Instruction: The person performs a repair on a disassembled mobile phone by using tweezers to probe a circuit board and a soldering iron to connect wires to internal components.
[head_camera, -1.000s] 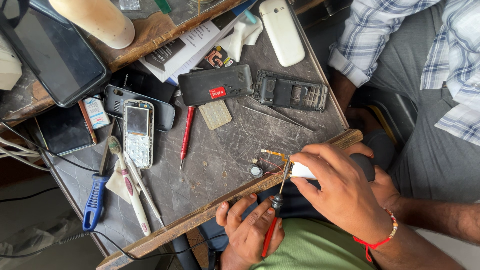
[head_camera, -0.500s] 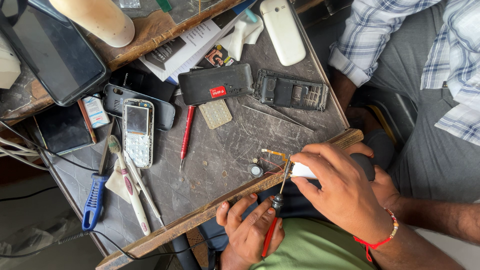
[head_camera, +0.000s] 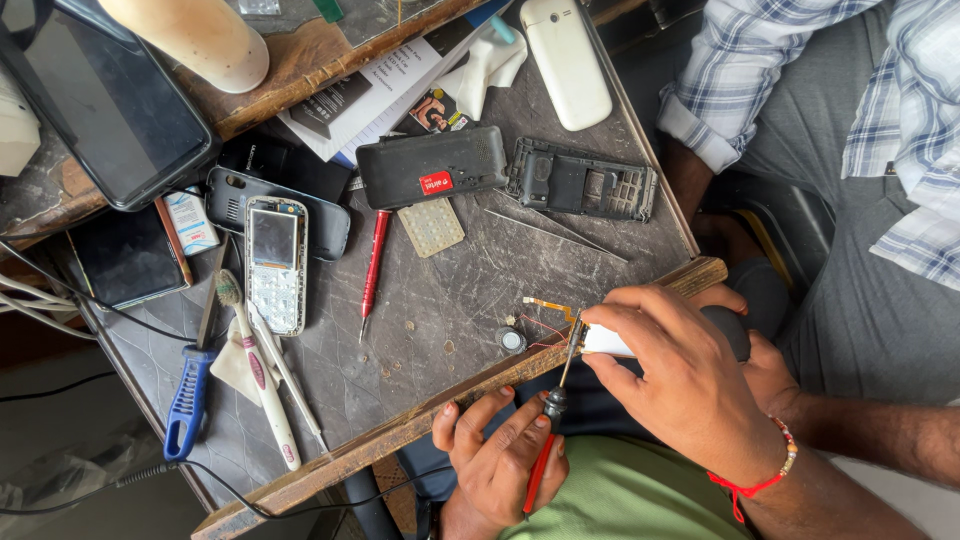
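My left hand (head_camera: 495, 465) is at the table's near edge, closed around a red-handled screwdriver (head_camera: 545, 450). Its thin shaft points up to a small white phone part (head_camera: 608, 343). My right hand (head_camera: 680, 385), with a red thread bracelet on its wrist, grips that white part against the wooden table edge (head_camera: 420, 420). An orange flex strip with fine red wires (head_camera: 548, 310) sticks out of the part, and a small round silver piece (head_camera: 511, 340) lies just left of it.
On the worn table lie a second red screwdriver (head_camera: 372, 270), a keypad phone (head_camera: 276, 262), a black phone back (head_camera: 430, 165), a bare phone frame (head_camera: 582, 185), a white phone (head_camera: 565, 60), a toothbrush (head_camera: 255, 375) and blue-handled pliers (head_camera: 188, 400). A person in a plaid shirt (head_camera: 850, 90) sits at the right.
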